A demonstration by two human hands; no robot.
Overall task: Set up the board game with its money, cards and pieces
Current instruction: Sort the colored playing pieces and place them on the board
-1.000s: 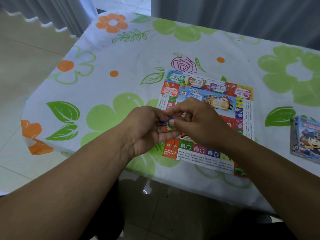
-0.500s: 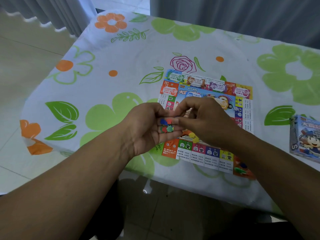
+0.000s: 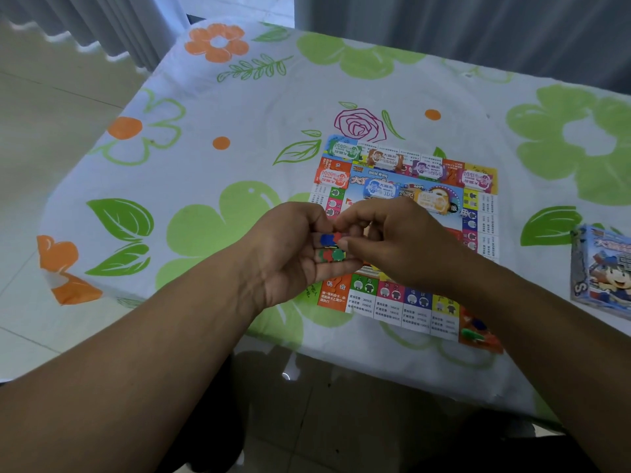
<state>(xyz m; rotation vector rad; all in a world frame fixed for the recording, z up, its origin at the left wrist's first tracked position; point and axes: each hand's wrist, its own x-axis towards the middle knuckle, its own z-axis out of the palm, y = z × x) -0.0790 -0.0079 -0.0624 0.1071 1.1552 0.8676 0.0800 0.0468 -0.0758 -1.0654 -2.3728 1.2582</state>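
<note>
The cloth-covered table point(image 3: 239, 114) carried the board point(image 3: 403, 302), laid flat, with the game box point(image 3: 604, 268) well apart on its right. The left hand point(image 3: 290, 254) was cupped, its fingers curled round coloured pieces point(image 3: 333, 247). The right hand point(image 3: 399, 244), fingers bent, seemed to pinch one from that palm. Banknote stacks point(image 3: 345, 152) already sat on the board, along with a few placed pieces point(image 3: 476, 331) at its near corner and a die point(image 3: 464, 213). By my reckoning, the held pieces and the cards were left to do.
</note>
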